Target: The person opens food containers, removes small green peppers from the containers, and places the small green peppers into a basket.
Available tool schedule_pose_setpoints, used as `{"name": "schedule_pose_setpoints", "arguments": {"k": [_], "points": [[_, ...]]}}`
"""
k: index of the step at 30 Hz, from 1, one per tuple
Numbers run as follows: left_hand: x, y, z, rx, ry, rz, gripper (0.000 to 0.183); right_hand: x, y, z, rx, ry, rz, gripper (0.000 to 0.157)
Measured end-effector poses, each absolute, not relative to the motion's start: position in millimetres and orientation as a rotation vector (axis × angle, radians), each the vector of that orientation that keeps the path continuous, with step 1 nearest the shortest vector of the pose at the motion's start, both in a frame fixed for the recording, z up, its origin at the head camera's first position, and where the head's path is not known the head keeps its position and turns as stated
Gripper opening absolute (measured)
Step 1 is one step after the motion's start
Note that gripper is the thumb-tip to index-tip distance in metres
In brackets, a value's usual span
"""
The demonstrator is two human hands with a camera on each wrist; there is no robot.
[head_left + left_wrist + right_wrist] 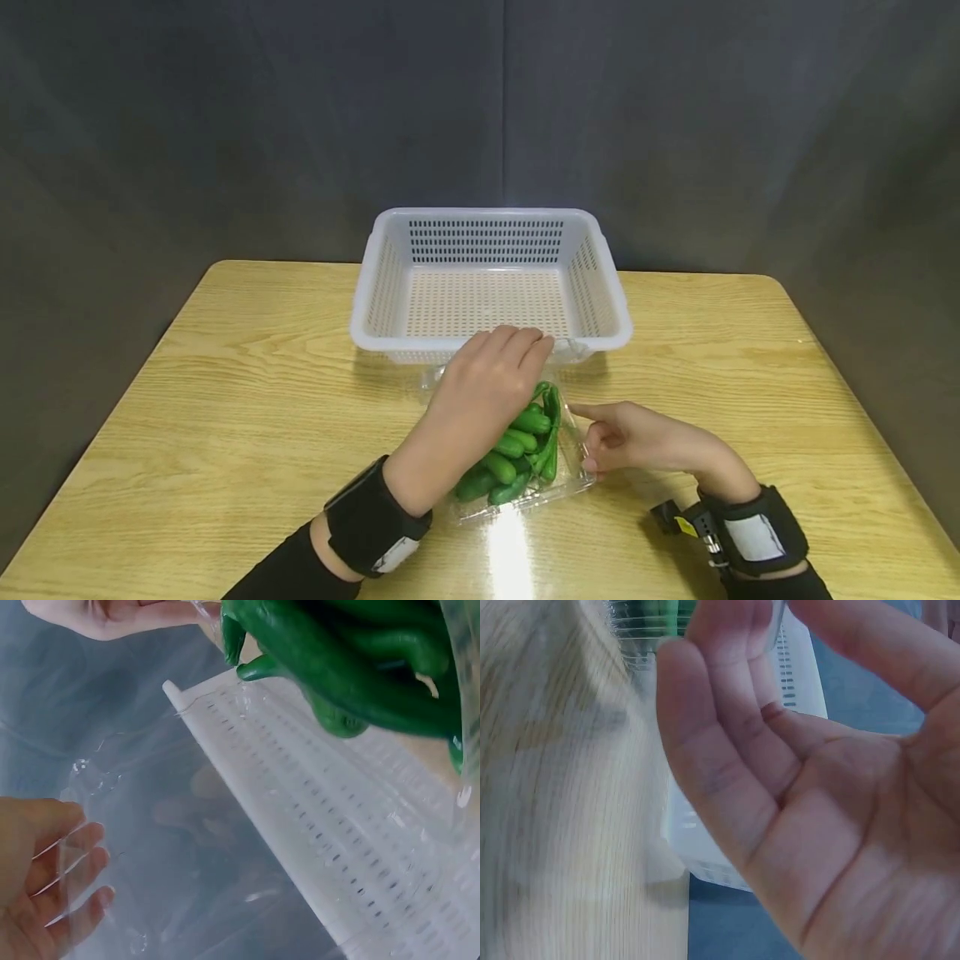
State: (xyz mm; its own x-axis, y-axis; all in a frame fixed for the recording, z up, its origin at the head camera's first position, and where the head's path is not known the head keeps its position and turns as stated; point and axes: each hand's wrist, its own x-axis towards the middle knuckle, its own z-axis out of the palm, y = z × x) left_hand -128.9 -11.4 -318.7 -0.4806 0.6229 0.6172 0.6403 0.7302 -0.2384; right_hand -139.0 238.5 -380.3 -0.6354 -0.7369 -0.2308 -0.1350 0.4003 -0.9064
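A clear plastic box [566,493] on the table holds several small cucumbers [497,468] and slim green peppers [553,433]. Its see-through lid [187,847] stands raised at the far side. Reaching over the box, my left hand [483,387] touches the lid; in the left wrist view its fingers [94,859] are spread and lightly bent behind the plastic. My right hand [637,437] holds the box's right edge with index finger and thumb, the other fingers curled. The left hand covers part of the vegetables.
A white perforated basket [491,343] stands just behind the box, near the table's back edge. The wooden table [225,400] extends to both sides, and a dark grey curtain [480,117] hangs behind it.
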Motion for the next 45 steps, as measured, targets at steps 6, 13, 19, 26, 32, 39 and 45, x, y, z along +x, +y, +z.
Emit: {"name": "schedule_pose_setpoints", "arguments": {"k": [6, 13, 19, 26, 32, 39, 45], "points": [[-126.8, -18.7, -313.9, -0.898, -2.248, -0.051, 0.026, -139.0, 240.0, -379.6, -0.767, 2.045, -1.224, 0.076], [-118.3, -24.0, -312.2, -0.877, -2.275, -0.098, 0.027, -139.1, 243.1, -379.8, -0.848, 2.082, -1.178, 0.069], [-111.6, -30.4, -316.2, -0.824, -2.288, -0.15, 0.026, -138.0, 242.6, -380.6, -0.875, 2.134, -1.166, 0.057], [-102.1, -37.4, -319.4, -0.753, -2.227, -0.203, 0.02, -138.0, 237.4, -380.6, -0.781, 2.209, -1.197, 0.049], [-92.0, -42.3, -322.0, -0.717, -2.227, -0.264, 0.021, -137.3, 229.9, -382.3, -0.638, 2.227, -1.284, 0.043], [-81.0, -46.1, -323.2, -0.72, -2.241, -0.31, 0.022, -136.4, 223.6, -381.9, -0.531, 2.234, -1.386, 0.041], [-73.1, -46.4, -325.0, -0.671, -2.239, -0.314, 0.027, -135.6, 220.2, -381.1, -0.51, 2.261, -1.43, 0.045]]}}
